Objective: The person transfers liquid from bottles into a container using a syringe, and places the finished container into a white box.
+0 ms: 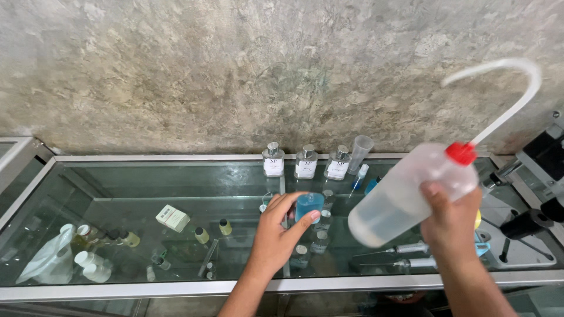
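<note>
My right hand (451,226) holds a translucent plastic wash bottle (405,196) with a red cap and a long bent white spout, tilted with the spout end up at the right. A little clear liquid sits in its lower end. My left hand (276,232) wraps around a small glass beaker of blue liquid (309,205) standing on the glass countertop (147,182). The wash bottle is to the right of the beaker, not touching it.
Three square perfume bottles (306,161) with silver caps line the back edge, beside an empty plastic measuring cup (359,152). Syringes (405,249) lie at right near a black metal tool (523,223). Small bottles, a box and a white bag show below the glass.
</note>
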